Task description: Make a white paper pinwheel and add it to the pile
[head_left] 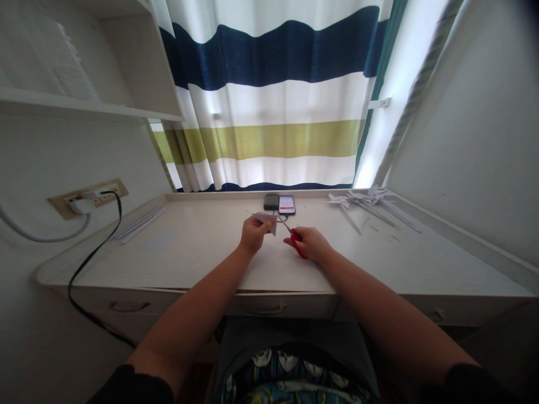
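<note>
My left hand point(254, 233) pinches a small white piece of paper point(266, 219) above the middle of the pale desk point(189, 252). Close to its right, my right hand point(310, 243) grips red-handled scissors point(297, 240), whose thin blades point up and left toward the paper. Both hands hover a little above the desk top, a few centimetres apart.
A phone point(287, 203) with a lit screen lies beside a dark power bank point(272, 201) at the back of the desk. Folded white paper pinwheels and strips point(370, 203) lie back right, more strips point(138, 223) back left. A black cable point(90, 255) hangs from a wall socket point(86, 197).
</note>
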Available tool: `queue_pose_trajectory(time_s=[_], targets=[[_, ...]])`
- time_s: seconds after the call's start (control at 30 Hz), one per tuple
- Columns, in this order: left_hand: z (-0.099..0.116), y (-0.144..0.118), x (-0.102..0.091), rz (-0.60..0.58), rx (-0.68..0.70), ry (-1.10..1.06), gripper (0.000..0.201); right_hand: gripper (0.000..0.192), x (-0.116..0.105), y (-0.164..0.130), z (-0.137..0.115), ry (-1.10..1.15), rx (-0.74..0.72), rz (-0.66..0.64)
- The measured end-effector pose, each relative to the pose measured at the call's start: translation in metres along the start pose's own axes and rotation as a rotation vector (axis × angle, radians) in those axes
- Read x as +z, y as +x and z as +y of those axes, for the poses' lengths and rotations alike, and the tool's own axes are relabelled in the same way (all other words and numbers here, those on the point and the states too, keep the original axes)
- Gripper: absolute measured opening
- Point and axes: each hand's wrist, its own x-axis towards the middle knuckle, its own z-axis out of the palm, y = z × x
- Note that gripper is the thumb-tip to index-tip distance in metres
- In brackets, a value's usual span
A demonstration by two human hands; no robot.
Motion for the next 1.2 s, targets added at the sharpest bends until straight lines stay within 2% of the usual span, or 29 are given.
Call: queue_pose_trajectory(time_s=[0.2, 0.63, 1.2], targets=[[-0.0034, 0.0019, -0.0007, -0.005, -0.002, -0.014, 0.023, 0.039, 0.0005, 0.0002, 0.0004, -0.008, -0.003, -0.001], [-0.0046, 0.0001, 0.0015, -0.102, -0.006, -0.038, 0.027, 0.041, 0.0001, 0.0006, -0.0002, -0.013, -0.013, 0.004], [-0.0074, 0.0026, 0.0001, -0.049, -0.021, -0.058, 0.029, 0.044, 0.0003, 0.0014, -0.0002, -0.053, -0.009, -0.001]])
